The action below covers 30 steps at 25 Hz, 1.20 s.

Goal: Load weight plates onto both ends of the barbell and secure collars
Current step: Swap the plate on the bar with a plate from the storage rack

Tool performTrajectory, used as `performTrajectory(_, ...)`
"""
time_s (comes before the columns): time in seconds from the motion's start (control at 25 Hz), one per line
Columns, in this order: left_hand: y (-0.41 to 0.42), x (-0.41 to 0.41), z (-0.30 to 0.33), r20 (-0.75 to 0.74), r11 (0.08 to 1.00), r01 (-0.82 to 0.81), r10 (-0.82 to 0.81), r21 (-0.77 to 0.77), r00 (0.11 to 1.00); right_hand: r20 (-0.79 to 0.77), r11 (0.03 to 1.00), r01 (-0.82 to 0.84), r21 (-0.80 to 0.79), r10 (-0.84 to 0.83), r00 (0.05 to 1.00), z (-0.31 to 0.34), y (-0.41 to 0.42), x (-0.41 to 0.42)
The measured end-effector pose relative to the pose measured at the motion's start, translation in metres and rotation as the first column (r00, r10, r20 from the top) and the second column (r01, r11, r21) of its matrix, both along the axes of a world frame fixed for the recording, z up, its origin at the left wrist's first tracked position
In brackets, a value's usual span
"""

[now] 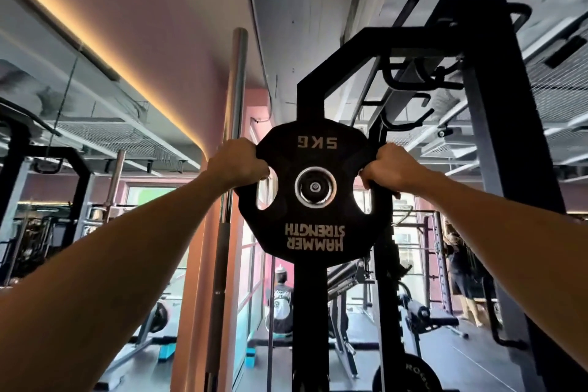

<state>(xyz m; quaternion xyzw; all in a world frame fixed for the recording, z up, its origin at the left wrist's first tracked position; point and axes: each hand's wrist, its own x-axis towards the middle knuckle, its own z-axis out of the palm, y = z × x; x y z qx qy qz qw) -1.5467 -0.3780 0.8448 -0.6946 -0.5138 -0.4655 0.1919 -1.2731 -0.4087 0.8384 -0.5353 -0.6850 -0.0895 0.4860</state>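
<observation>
A black 5 kg weight plate [313, 226] marked "Hammer Strength" is upside down at the centre of the view, level with a black rack upright. Its chrome centre hole sits around a round steel end [315, 187]. My left hand [237, 164] grips the plate's left edge through a grip slot. My right hand [389, 167] grips the right edge the same way. A bare steel barbell [231, 143] stands upright just left of the plate.
The black rack frame [486, 124] with hooks rises behind and to the right. A second plate [413, 375] sits low on the rack. A person sits on the floor [281, 299] beyond; another stands at far right [458, 261].
</observation>
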Motion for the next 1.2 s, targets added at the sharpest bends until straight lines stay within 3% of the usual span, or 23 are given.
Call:
performTrajectory(0.76, 0.193, 0.02, -0.015, 0.027, 0.999, 0.027, -0.027, -0.025, 0.999, -0.087, 1.0, 0.009, 0.017, -0.007, 0.996, -0.013, 0.193, 0.017)
performTrajectory(1.0, 0.201, 0.023, -0.019, 0.055, 0.999, 0.028, -0.026, -0.027, 0.998, -0.107, 0.999, 0.034, 0.039, -0.03, 0.994, -0.016, 0.204, 0.019)
performTrajectory(1.2, 0.184, 0.025, -0.043, 0.06, 1.0, 0.011, -0.01, -0.009, 0.998, -0.037, 0.993, 0.109, 0.044, -0.108, 0.994, -0.035, 0.19, 0.018)
